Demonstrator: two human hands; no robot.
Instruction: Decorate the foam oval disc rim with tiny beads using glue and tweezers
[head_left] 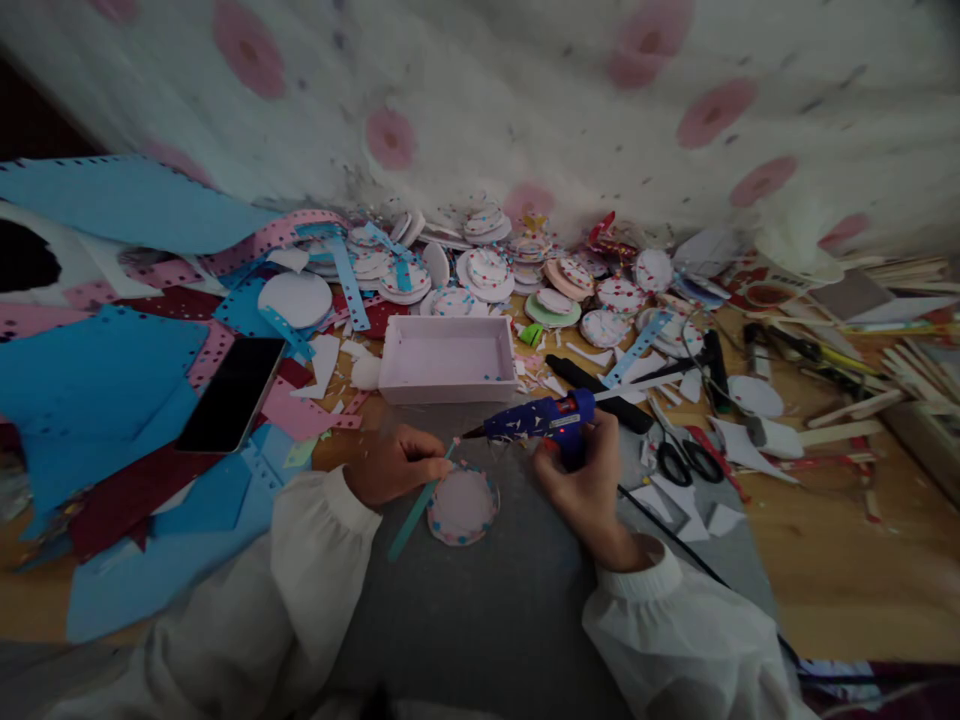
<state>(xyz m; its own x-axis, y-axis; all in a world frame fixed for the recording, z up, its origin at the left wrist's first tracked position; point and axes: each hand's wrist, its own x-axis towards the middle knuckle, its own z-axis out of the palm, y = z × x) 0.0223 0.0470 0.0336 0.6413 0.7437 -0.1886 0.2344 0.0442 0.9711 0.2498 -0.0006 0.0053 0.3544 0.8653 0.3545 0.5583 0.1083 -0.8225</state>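
My right hand [589,485] grips a blue glue gun [541,417] whose nozzle points left toward the tip of a thin teal paper strip [417,513]. My left hand [396,465] pinches that strip near its upper end. Just below the nozzle a small round white disc with a dotted decorated rim [463,505] lies on the grey mat [487,600]. Both sleeves are white.
A shallow white box [448,358] stands behind the hands. Behind it lie several decorated discs [487,270]. A black phone [232,393] rests on blue and pink paper sheets at the left. Black scissors [686,455], sticks and scraps lie at the right. The gun's cord [690,560] runs back right.
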